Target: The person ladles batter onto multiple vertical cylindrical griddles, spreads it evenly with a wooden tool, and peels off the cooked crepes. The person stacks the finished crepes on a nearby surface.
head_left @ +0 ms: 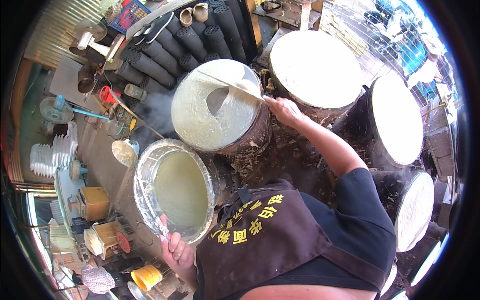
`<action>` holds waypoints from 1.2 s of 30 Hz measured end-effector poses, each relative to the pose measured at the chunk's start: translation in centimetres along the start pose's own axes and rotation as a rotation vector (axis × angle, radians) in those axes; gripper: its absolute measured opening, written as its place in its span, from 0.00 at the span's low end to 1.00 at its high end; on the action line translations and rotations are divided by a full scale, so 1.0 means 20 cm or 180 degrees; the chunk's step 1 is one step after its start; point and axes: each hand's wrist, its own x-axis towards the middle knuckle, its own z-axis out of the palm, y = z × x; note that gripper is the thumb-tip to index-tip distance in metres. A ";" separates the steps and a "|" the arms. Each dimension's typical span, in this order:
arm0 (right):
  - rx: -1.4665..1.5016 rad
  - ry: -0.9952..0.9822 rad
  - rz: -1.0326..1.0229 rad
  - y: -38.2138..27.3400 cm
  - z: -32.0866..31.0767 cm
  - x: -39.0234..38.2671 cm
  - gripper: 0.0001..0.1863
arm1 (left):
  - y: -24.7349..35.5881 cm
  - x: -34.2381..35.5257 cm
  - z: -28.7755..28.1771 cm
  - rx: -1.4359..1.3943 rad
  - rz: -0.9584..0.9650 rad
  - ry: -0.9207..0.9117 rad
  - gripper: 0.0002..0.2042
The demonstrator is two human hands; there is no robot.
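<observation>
Currently in hand and nearby, containers listed with contents:

Item 1: drum [240, 143], dark and crusted down its side, with a broad round top [194, 117] coated in pale cream. A grey oval patch [218, 101] shows near the middle; whether it is an opening, I cannot tell. Steam hangs at the drum's left.

Item 2: thin rod [225, 84], slanting over the far part of that top. The right hand [285, 111] pinches its near end between closed fingers, just beyond the drum's edge.

Item 3: wide basin [142, 200], standing just left of and nearer than the drum. Walls smeared white; contents, a smooth, pale greenish-cream liquid [181, 187], its surface below the rim.

Item 4: pink-and-white handle [164, 229], at the basin's near rim. The left hand [178, 251] has its fingers curled round it.

Item 5: pale round ladle [124, 153], with a long handle, beside the basin's left edge.

Item 6: 3 more large drums, all with white round tops: a far drum [315, 67], a right-hand drum [397, 120] and a nearer drum [415, 212]. What lies beneath the tops is hidden.

Item 7: yellow bucket [146, 276], tilted, at lower left.

Item 8: blue crate [130, 16], near the stacked black perforated cylinders [190, 42].
</observation>
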 end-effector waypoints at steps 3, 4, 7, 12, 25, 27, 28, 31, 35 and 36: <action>-0.0065 0.0008 0.0404 0.03 0.07 0.29 0.20 | -0.02 0.02 0.03 -0.0014 -0.0032 0.0067 0.30; -0.0074 0.0061 0.0442 0.02 0.07 0.36 0.20 | -0.02 0.02 0.04 -0.0039 -0.0058 0.0055 0.30; -0.0041 -0.0014 0.0568 -0.07 0.11 0.43 0.17 | -0.04 0.02 0.06 0.0000 -0.0112 0.0046 0.29; 0.0704 0.0299 0.0374 -0.29 0.03 -0.13 0.27 | -0.06 -0.02 0.04 0.0146 -0.0037 0.0249 0.28; 0.0513 -0.0208 0.0621 -0.23 0.12 0.32 0.29 | -0.16 0.18 0.24 0.0143 -0.0661 0.0077 0.27; 0.0797 -0.0450 0.0758 -0.27 0.02 0.24 0.26 | -0.16 0.17 0.22 0.0173 -0.0705 0.0072 0.27; 0.1068 0.0043 0.0920 -0.21 0.05 0.22 0.27 | -0.17 0.17 0.22 0.0185 -0.0741 0.0089 0.27; 0.0949 -0.0035 0.1441 -0.25 0.02 0.16 0.28 | -0.20 0.17 0.21 0.0075 -0.0770 0.0125 0.27; 0.0534 0.0094 0.0531 -0.25 0.26 0.17 0.29 | -0.24 0.20 0.25 0.0055 -0.0784 0.0172 0.27; 0.0573 -0.0076 0.0461 -0.30 0.20 0.18 0.28 | -0.25 0.19 0.25 0.0049 -0.0736 0.0181 0.27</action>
